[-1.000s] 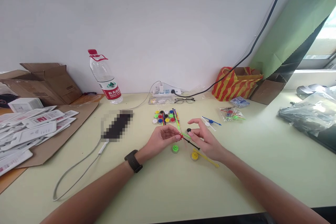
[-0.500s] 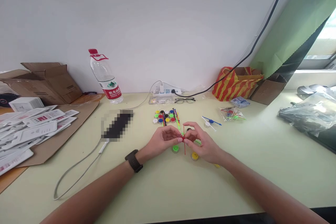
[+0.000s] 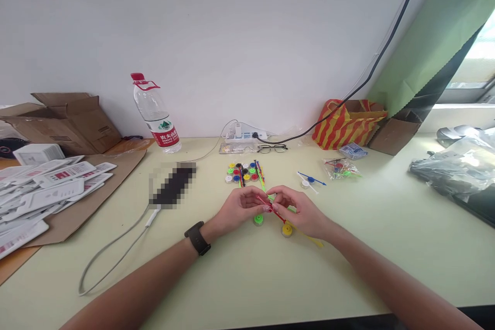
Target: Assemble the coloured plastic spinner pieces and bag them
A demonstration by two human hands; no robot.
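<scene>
My left hand point(image 3: 242, 209) and my right hand point(image 3: 299, 211) meet at the table's middle, both pinching a thin red stick point(image 3: 270, 208) between their fingertips. The stick slants down to the right. A green round cap point(image 3: 258, 220) lies just below my left fingers. A yellow round cap point(image 3: 286, 229) with a yellow stick point(image 3: 309, 238) lies under my right hand. Behind the hands sits a cluster of coloured caps and sticks point(image 3: 244, 172).
A blue stick with a white cap point(image 3: 310, 180) and a small bag of parts point(image 3: 342, 168) lie at the right. A water bottle point(image 3: 155, 115), power strip point(image 3: 245, 135), glasses point(image 3: 272, 148), cardboard boxes point(image 3: 65, 121), white cards point(image 3: 42, 185), a grey cable point(image 3: 112, 252) and a striped bag point(image 3: 346, 121) ring the table.
My right hand closed in on my left. The black stick seen a second ago is gone from view, and the red stick turned from upright to slanting between both hands.
</scene>
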